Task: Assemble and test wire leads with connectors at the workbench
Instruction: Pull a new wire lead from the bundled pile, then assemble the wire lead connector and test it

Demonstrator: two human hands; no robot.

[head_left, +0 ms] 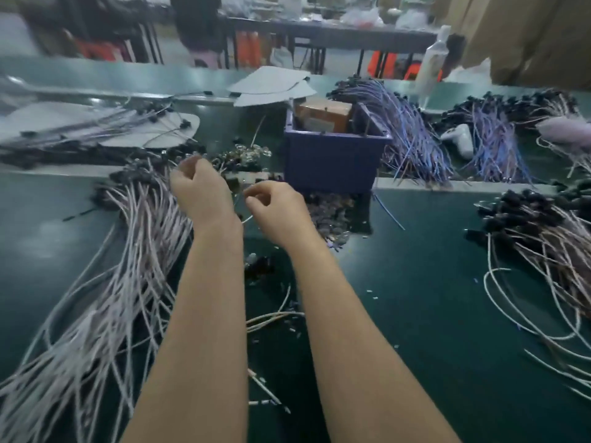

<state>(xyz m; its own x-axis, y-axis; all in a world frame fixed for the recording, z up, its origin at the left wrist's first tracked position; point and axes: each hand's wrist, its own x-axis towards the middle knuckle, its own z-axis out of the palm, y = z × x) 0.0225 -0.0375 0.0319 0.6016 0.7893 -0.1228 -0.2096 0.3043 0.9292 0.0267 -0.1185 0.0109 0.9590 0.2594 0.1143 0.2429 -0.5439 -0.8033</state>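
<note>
My left hand [200,190] hovers with curled fingers over the black-connector end of a large fan of pale wire leads [128,276] on the green bench; its fingertips pinch something small that I cannot make out. My right hand [278,209] is beside it, fingers curled, pinching a thin pale wire that runs down toward the bench. A heap of small shiny metal and black connector parts [332,215] lies just right of that hand, with more parts [243,158] beyond my left hand. The frame is blurred.
A blue plastic bin [332,155] holding a brown box stands just behind my hands. Purple-blue lead bundles [412,135] lie behind it, and another pale bundle with black connectors [543,238] at right. Grey flat sheets [271,87] and a white bottle [430,65] stand farther back.
</note>
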